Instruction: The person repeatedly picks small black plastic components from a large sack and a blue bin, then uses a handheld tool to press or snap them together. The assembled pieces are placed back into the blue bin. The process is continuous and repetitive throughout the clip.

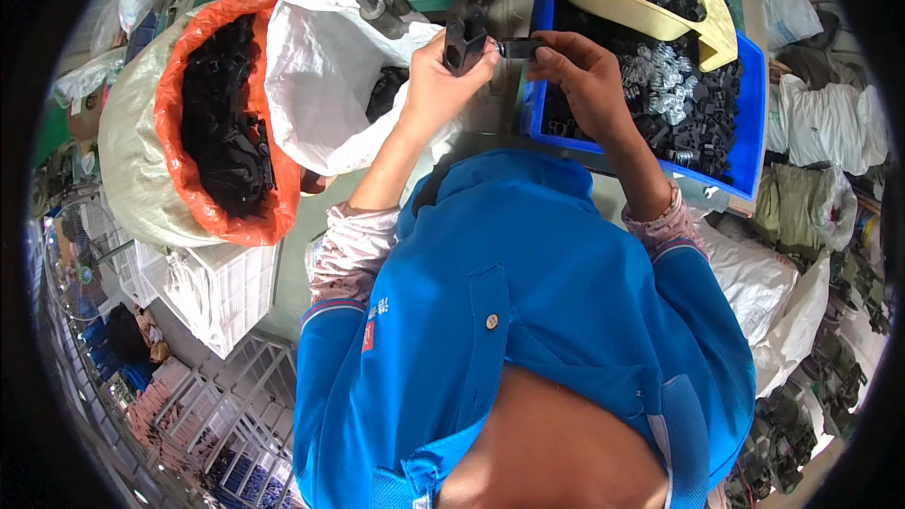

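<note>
My left hand (436, 92) is closed around a black plastic piece (464, 41) with a rounded, hollow shape, held up above the work table. From the right, my right hand (586, 83) pinches a smaller black plastic part (518, 48) between thumb and fingers. The two pieces meet end to end between my hands; a bit of shiny metal shows at the joint, too small to make out. Just beside my right hand lies a blue tray (754, 123) holding many small black parts (709, 137) and a heap of metal springs (666, 77).
A yellow scoop-shaped container (630, 8) of black pieces rests over the tray's far side. To the left stands a sack with an orange liner (286, 170), full of black parts, beside an open white sack (311, 75). A white plastic crate (236, 297) sits lower left.
</note>
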A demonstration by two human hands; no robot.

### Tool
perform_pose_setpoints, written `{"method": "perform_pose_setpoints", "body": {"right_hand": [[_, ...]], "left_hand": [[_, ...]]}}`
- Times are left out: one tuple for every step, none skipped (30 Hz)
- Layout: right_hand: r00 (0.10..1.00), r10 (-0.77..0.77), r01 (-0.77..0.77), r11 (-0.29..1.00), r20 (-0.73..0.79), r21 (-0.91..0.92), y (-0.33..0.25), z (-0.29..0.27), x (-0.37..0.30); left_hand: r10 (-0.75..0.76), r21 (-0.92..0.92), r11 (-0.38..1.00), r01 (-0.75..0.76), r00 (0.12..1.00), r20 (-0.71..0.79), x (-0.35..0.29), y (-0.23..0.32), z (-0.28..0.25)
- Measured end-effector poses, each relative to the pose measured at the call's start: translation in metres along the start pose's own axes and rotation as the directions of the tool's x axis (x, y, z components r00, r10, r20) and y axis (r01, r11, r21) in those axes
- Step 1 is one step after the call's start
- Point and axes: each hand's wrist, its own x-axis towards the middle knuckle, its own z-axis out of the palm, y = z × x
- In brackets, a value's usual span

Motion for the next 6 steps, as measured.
{"method": "perform_pose_setpoints", "body": {"right_hand": [[0.998, -0.065, 0.064, 0.995, -0.007, -0.079, -0.002, 0.001, 0.001], [0.992, -0.129, 0.126, 0.979, -0.010, -0.159, -0.003, 0.001, 0.000], [0.995, -0.099, 0.097, 0.988, -0.005, -0.116, -0.001, -0.001, 0.002], [0.998, -0.069, 0.069, 0.995, 0.002, -0.073, 0.002, -0.004, 0.006], [0.999, -0.040, 0.040, 0.999, 0.008, -0.031, 0.004, -0.007, 0.009], [0.999, 0.034, -0.034, 0.999, 0.028, -0.004, 0.006, -0.009, 0.009]], "left_hand": [[-0.037, -0.022, 0.999, 0.037, 0.999, 0.001, 0.000, -0.002, 0.002], [-0.076, -0.045, 0.996, 0.076, 0.997, 0.005, -0.001, -0.003, 0.005], [-0.107, -0.124, 0.987, 0.106, 0.994, -0.001, -0.001, -0.003, 0.006], [-0.138, -0.203, 0.970, 0.134, 0.990, -0.005, -0.002, -0.003, 0.008], [-0.169, -0.281, 0.946, 0.160, 0.986, -0.005, -0.001, -0.002, 0.009], [-0.169, -0.280, 0.946, 0.161, 0.986, -0.005, -0.001, -0.002, 0.009]]}}
